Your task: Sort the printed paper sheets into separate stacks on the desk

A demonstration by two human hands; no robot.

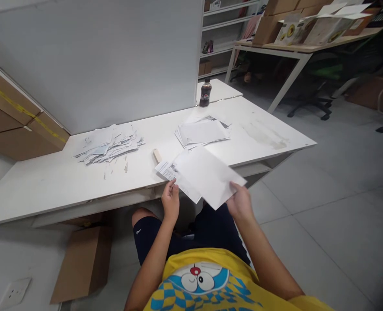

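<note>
My right hand (240,199) pinches the near right corner of a blank white sheet of paper (211,175), which is tilted over the desk's front edge. Partly under it lies a printed sheet (166,170), its text showing at the left. My left hand (170,196) is closed at that printed sheet's near left edge, thumb and fingers together on it. Just beyond the hands a stack of papers (204,133) rests on the desk, blank side up on top. A small beige block (157,156) sits to the left of the sheets.
On the white desk (58,181), a loose heap of torn or cut paper (110,144) lies at left. A dark drink bottle (205,93) stands at the back beside the grey partition (113,56). Cardboard boxes (19,116) are at far left, another box (83,263) below.
</note>
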